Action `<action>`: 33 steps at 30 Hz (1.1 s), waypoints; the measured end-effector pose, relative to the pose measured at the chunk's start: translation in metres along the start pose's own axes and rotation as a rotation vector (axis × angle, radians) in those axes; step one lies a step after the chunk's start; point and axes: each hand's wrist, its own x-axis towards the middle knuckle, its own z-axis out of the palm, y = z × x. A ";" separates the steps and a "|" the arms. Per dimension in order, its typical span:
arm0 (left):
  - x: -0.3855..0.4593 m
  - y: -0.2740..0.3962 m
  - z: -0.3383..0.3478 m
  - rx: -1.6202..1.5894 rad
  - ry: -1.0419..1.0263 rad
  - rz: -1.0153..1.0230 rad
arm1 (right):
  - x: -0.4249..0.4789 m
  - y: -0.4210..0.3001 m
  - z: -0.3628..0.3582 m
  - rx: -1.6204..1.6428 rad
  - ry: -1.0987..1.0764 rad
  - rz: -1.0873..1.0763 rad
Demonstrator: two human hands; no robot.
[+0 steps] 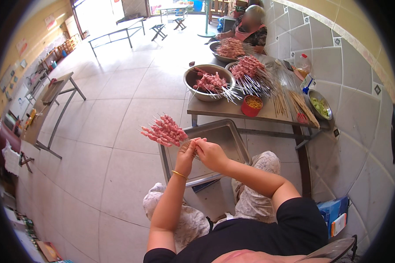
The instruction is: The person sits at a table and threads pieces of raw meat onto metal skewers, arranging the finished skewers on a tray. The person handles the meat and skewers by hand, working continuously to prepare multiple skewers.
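Note:
A bunch of raw meat skewers (pixel 166 131) fans out up and to the left, its bare sticks gathered in my left hand (pixel 185 156). My right hand (pixel 212 154) meets the left one at the stick ends, thumb and fingers pinched there. Whether a band sits between the fingers is hidden. Below both hands lies a rectangular metal tray (pixel 214 131) near my knees. Beyond it, on a metal table (pixel 214 110), a steel bowl (pixel 205 95) holds more skewered meat (pixel 210 82). A red tub of rubber bands (pixel 252 105) stands at the table's near edge.
Piled skewers (pixel 248 70) and another loaded bowl (pixel 214 54) stand farther back, where a person (pixel 250 31) sits. Loose bamboo sticks (pixel 304 108) and a bowl of greens (pixel 320 104) lie by the tiled wall (pixel 358 115). A long bench-like table (pixel 49 102) stands left.

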 end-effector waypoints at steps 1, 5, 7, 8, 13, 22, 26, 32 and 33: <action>0.000 -0.001 -0.002 -0.002 0.015 0.007 | 0.001 0.003 -0.003 -0.016 -0.109 -0.032; 0.001 -0.001 -0.015 0.029 0.103 0.021 | 0.029 0.014 -0.036 -0.051 -0.405 -0.018; 0.001 0.001 -0.021 0.052 0.132 0.023 | 0.064 0.024 -0.059 -0.163 -0.161 0.023; 0.003 0.004 -0.021 0.056 0.124 0.026 | 0.085 0.040 -0.068 -0.201 0.010 -0.022; 0.008 0.003 -0.014 0.097 0.086 -0.007 | 0.171 0.130 -0.098 -0.827 0.090 0.191; 0.013 0.000 -0.022 0.119 0.078 -0.004 | 0.205 0.146 -0.087 -0.880 -0.143 0.380; 0.014 0.001 -0.018 0.122 0.081 -0.012 | 0.207 0.149 -0.088 -0.906 -0.174 0.389; 0.012 0.003 -0.017 0.116 0.070 -0.011 | 0.217 0.151 -0.099 -0.721 -0.173 0.551; 0.011 0.004 -0.018 0.121 0.075 -0.013 | 0.219 0.151 -0.101 -0.661 -0.176 0.557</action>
